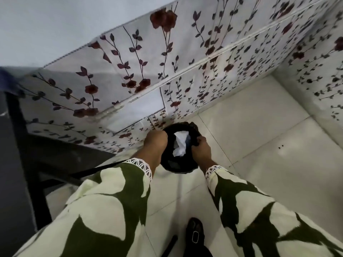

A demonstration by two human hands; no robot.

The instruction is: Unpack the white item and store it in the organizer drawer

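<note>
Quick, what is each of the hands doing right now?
Left hand: closed on the rim of the black bag, holding it open.
Right hand: closed on the bag's opposite rim; the white item sits inside.

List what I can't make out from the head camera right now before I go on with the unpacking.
- Crumpled white item: its lower part is sunk in the black bag, so what it is stays unclear.
- Left hand: its fingers are hidden by the bag's rim.
- Right hand: its fingertips are buried in the bag's folded edge.
- Organizer drawer: none can be told apart on the floral fabric cabinet.
</note>
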